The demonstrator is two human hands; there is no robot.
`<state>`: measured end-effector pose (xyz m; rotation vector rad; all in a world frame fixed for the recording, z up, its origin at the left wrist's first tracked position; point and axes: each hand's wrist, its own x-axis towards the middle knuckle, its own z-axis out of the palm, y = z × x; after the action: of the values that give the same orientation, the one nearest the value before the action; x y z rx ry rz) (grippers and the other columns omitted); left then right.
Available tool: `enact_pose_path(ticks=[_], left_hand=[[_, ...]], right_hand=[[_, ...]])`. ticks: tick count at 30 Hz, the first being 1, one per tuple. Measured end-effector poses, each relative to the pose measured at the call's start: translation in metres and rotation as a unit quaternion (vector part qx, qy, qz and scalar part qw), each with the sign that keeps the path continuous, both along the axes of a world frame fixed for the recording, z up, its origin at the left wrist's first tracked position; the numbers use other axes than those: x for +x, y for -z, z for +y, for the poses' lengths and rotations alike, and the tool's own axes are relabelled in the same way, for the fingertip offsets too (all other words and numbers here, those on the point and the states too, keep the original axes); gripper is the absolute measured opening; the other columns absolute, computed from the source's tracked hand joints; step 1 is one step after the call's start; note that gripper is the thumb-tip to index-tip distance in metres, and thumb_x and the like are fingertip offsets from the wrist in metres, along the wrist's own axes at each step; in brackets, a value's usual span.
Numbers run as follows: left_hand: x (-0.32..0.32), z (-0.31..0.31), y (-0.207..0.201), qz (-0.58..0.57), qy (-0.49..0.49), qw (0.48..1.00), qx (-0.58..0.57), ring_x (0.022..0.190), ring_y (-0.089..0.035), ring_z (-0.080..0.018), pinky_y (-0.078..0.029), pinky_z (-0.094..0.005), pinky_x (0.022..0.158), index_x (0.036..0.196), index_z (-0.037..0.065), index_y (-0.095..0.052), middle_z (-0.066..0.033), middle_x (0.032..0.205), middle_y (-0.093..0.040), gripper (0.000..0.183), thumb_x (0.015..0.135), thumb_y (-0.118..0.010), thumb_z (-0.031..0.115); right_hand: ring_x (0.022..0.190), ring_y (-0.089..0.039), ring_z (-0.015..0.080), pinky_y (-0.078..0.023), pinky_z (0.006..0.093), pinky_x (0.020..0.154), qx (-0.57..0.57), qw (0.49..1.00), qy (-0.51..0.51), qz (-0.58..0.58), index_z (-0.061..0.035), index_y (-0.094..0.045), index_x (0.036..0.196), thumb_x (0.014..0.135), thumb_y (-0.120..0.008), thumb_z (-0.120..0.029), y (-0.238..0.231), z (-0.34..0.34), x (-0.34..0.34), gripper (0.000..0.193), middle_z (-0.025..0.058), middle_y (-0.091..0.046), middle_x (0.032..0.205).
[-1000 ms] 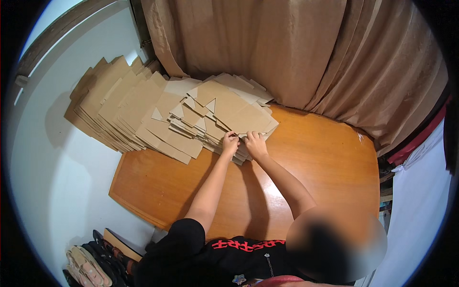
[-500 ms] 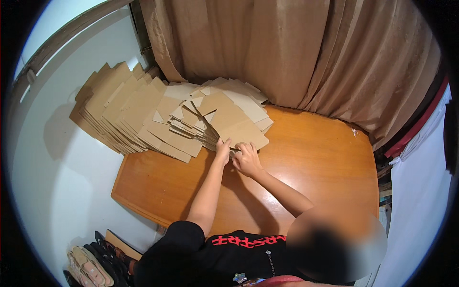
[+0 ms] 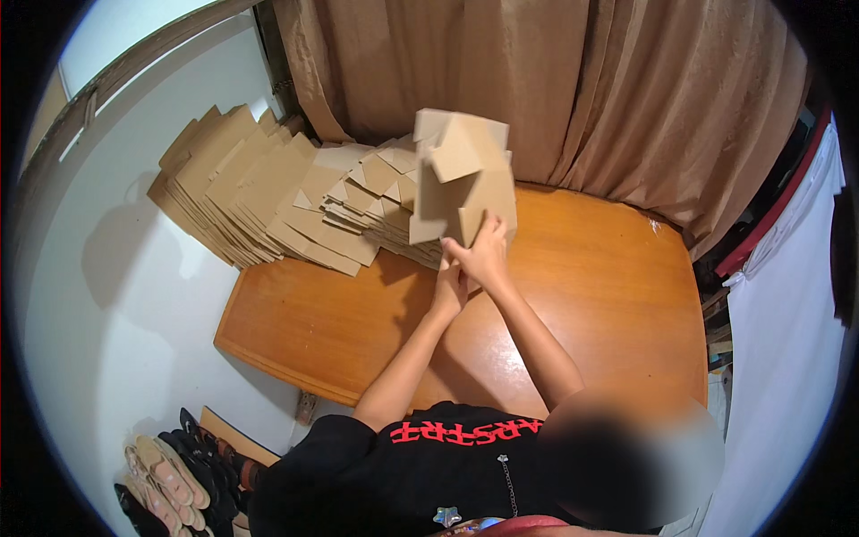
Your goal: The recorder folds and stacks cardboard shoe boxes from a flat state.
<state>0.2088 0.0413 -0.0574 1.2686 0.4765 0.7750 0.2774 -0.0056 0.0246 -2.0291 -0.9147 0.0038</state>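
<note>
A brown cardboard box (image 3: 488, 192), partly opened out with its flaps loose, is held up over the table in both hands. My right hand (image 3: 483, 255) grips its near right side, thumb toward the inner opening and fingers along the panel. Just below and to the left, my left hand (image 3: 452, 285) is closed round the near lower edge; some of its fingers are hidden. Behind the box lies a pile of flattened cardboard boxes (image 3: 380, 201), partly covered by it.
More flat boxes (image 3: 233, 192) lean in a row against the white wall at the left. The wooden table (image 3: 608, 268) extends to the right, with a brown curtain (image 3: 465, 63) behind it. Several pairs of shoes (image 3: 170, 479) stand at the lower left.
The cardboard box has come up off the pile and spread from flat into an open shape. My right hand has moved up and right along its side; my left hand has moved slightly right.
</note>
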Motion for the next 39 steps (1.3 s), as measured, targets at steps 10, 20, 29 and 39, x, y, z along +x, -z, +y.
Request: enact_pose_path(ticks=[10, 20, 29, 39], left_hand=[[-0.041, -0.063, 0.008, 0.198, 0.023, 0.861, 0.468, 0.126, -0.028, -0.0453, -0.030, -0.0480, 0.101, 0.108, 0.014, -0.062, -0.0190, 0.139, -0.030, 0.032, 0.084, -0.048, -0.001], [-0.062, -0.071, -0.016, 0.360, 0.125, 0.806, 0.454, 0.122, -0.036, -0.0416, -0.033, -0.0436, 0.101, 0.123, 0.013, -0.054, -0.0234, 0.142, -0.023, 0.064, 0.068, -0.069, 0.043], [-0.057, -0.041, -0.027, 0.317, 0.090, 0.878, 0.348, 0.107, -0.054, -0.0326, -0.042, -0.0336, 0.093, 0.118, 0.001, -0.054, -0.0209, 0.113, -0.057, 0.050, 0.069, -0.066, 0.004], [-0.084, 0.005, 0.000, 0.310, 0.060, 0.944, 0.092, 0.065, -0.057, -0.0116, -0.046, -0.0240, 0.061, 0.114, 0.002, -0.060, -0.0152, 0.096, -0.064, 0.049, 0.066, -0.060, -0.005]], right_hand=[[0.121, -0.035, 0.0388, -0.029, 0.0396, 0.101, 0.201, 0.959, 0.113, 0.164, 0.0075, -0.018, 0.132, 0.072, -0.059, -0.010, 0.071, -0.111, 0.031, 0.074, 0.0301, -0.033, 0.128], [0.119, -0.042, 0.0357, -0.032, 0.0376, 0.100, 0.123, 0.953, 0.135, 0.240, -0.0011, -0.031, 0.130, 0.071, -0.042, 0.006, 0.116, -0.185, 0.015, 0.061, 0.0269, -0.042, 0.127], [0.070, -0.059, 0.0175, -0.049, 0.0279, 0.057, 0.122, 0.951, 0.164, 0.233, 0.0090, -0.039, 0.127, 0.073, -0.049, 0.001, 0.170, -0.236, 0.049, 0.055, 0.0176, -0.056, 0.102], [0.067, -0.060, 0.0188, -0.048, 0.0295, 0.057, -0.020, 0.940, 0.171, 0.295, 0.0071, -0.063, 0.098, 0.078, -0.062, -0.022, 0.107, -0.258, 0.027, 0.035, 0.0148, -0.062, 0.075]])
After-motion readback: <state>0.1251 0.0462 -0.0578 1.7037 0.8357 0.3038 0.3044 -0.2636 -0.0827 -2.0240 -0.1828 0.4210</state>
